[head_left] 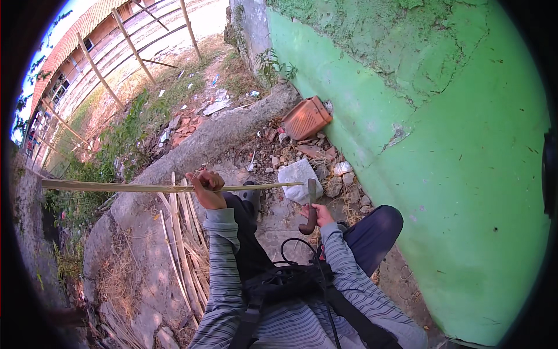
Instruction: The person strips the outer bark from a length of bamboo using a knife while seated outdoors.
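A person in a grey striped long-sleeved top sits low on rough concrete ground [145, 244] beside a green painted wall [453, 174], knees bent, seen from above.

The left hand [207, 187] is closed in a fist around a long thin bamboo strip [133, 187], gripping it near the middle. The strip lies level across the view, running from the far left edge to a pale tip that ends over a white chunk of stone [299, 179].

The right hand [318, 216] is wrapped around the curved dark wooden handle of a knife [311, 206]; its blade stands upright, just below and right of the strip's tip, close to it but whether it touches cannot be told.

A bundle of split bamboo strips [183, 244] lies on the ground to the person's left, just beside the left arm, with dry straw around it.

No container is in use. An orange clay roof tile [306, 117] leans against the foot of the wall, among rubble and small stones [325, 157]. A low concrete curb [215, 136] crosses behind, with weeds and a bamboo fence [116, 52] beyond.
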{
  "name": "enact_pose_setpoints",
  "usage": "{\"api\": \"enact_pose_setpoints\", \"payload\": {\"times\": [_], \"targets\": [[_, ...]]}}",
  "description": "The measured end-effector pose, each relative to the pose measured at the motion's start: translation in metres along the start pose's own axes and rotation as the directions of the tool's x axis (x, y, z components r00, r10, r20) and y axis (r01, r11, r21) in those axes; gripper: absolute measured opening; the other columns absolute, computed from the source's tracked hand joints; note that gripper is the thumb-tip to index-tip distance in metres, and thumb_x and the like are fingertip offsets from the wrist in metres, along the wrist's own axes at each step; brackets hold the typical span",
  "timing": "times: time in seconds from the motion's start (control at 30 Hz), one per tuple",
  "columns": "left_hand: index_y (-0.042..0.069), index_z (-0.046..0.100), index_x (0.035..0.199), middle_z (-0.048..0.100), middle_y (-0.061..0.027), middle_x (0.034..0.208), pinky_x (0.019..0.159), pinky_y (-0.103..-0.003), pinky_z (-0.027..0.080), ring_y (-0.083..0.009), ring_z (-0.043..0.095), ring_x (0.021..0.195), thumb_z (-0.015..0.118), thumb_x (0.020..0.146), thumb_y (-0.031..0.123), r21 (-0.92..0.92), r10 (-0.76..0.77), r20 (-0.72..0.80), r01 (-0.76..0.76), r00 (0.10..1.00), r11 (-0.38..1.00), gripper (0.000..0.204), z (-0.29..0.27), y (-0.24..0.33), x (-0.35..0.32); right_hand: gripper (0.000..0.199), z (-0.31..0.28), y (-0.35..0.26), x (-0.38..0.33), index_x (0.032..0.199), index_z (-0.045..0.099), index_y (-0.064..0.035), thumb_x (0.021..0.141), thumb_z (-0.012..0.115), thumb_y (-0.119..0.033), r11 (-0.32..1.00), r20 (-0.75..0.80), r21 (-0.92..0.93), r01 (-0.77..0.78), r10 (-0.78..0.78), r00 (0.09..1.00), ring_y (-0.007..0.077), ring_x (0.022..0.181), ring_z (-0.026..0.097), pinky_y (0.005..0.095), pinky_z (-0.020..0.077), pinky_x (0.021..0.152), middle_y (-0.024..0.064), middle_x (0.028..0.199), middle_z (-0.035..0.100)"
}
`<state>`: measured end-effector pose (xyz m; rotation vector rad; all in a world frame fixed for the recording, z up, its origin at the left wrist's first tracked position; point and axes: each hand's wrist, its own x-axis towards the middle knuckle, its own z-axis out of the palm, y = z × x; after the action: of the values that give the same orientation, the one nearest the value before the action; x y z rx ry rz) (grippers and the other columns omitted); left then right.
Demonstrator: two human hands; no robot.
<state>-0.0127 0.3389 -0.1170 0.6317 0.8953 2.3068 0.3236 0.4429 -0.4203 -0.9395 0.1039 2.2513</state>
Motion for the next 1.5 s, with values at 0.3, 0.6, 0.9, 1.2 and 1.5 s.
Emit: {"api": "enact_pose_setpoints", "payload": {"times": [0.3, 0.6, 0.9, 1.2, 1.5], "targets": [[0.009, 0.034, 0.059, 0.025, -0.0005, 0.053, 0.045, -0.031, 0.017, -0.0125, 0.02, 0.046, 0.026, 0.102, 0.06, -0.008, 0.005, -0.013, -0.005, 1.0, 1.0, 0.068, 0.006, -0.002, 0.0, 0.032, 0.024, 0.002, -0.023, 0.11, 0.047, 0.012, 0.084, 0.059, -0.002, 0.98, 0.01, -0.112, -0.162, 0.164, 0.986, 0.0448, 0.108, 0.06, 0.0534, 0.0491, 0.103, 0.0298, 0.112, 0.058], [0.01, 0.032, 0.058, 0.023, 0.0002, 0.052, 0.044, -0.031, 0.017, -0.0128, 0.019, 0.044, 0.027, 0.104, 0.054, -0.087, -0.032, 0.155, 0.046, 0.987, 0.995, 0.064, 0.028, -0.015, 0.002, 0.024, -0.017, -0.016, -0.007, 0.109, 0.054, 0.0041, 0.088, 0.056, -0.005, 0.927, 0.416, -0.003, -0.374, 0.342, 0.843, 0.0265, 0.08, 0.069, 0.0377, 0.0578, 0.065, 0.0149, 0.094, 0.068], [0.015, 0.026, 0.06, 0.018, 0.0012, 0.052, 0.046, -0.033, 0.016, -0.0125, 0.016, 0.046, 0.038, 0.103, 0.041, -0.088, -0.067, 0.218, 0.088, 0.974, 0.992, 0.053, -0.006, -0.001, -0.002, 0.052, 0.15, 0.044, -0.141, 0.129, 0.045, -0.0037, 0.083, 0.067, -0.012, -0.314, 0.499, -0.864, 0.393, -0.442, 0.745, 0.0281, 0.07, 0.066, 0.0436, 0.052, 0.068, 0.0141, 0.081, 0.065], [0.015, 0.025, 0.059, 0.018, 0.0006, 0.052, 0.047, -0.033, 0.017, -0.0132, 0.015, 0.046, 0.04, 0.103, 0.037, -0.086, -0.153, 0.228, 0.177, 0.962, 0.98, 0.051, -0.004, -0.007, -0.004, 0.052, 0.128, 0.057, -0.124, 0.13, 0.045, -0.007, 0.082, 0.066, -0.01, -0.297, 0.71, -0.7, 0.649, -0.391, 0.586, 0.0333, 0.06, 0.059, 0.0429, 0.0474, 0.065, 0.0115, 0.059, 0.052], [0.015, 0.025, 0.059, 0.016, 0.0014, 0.051, 0.046, -0.034, 0.017, -0.013, 0.013, 0.045, 0.039, 0.104, 0.036, -0.078, -0.129, 0.258, 0.154, 0.957, 0.985, 0.051, 0.003, 0.003, -0.008, 0.045, 0.159, 0.057, -0.149, 0.123, 0.048, -0.0071, 0.081, 0.065, -0.011, -0.333, 0.664, -0.732, 0.594, -0.156, 0.731, 0.0334, 0.066, 0.066, 0.0444, 0.0518, 0.066, 0.0105, 0.066, 0.064]]}}
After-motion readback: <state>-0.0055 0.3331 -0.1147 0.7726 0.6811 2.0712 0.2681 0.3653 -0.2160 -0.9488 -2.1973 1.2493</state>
